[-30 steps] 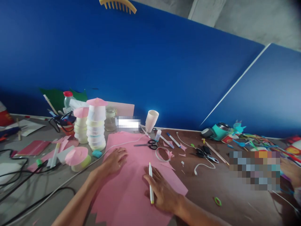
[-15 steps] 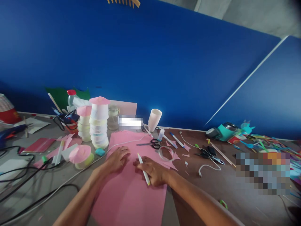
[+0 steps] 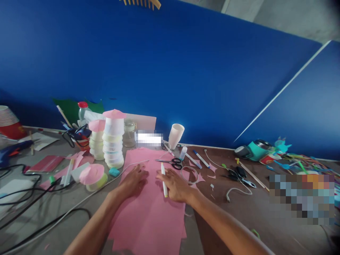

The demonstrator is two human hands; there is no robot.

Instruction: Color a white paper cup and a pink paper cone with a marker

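Ahead, scissors overlap pink paper.

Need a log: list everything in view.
Wall: 1, blue, back
Comb: 1, yellow, top
Desk: 1, grey-brown, beneath
Paper: several, pink, centre
Pen: 1, white, centre
Scissors: 1+, black, centre
Topped cups: several, white-pink, left
Cup stack: 1, red-white, left
Bottle: 1, red-capped, left
Glue gun: 1, blue, left
Jar: 1, clear, back
Block: 1, blue, left
Cup: 1, white, back
Tube: 1, white, centre
Markers: 2+, blue-white, centre
Tape: 1, clear, centre
Cables: several, black-white, spread
Mug: 1, teal, right
Clutter: uncounted, mixed, right
Left hand, right hand: 2, bare, centre
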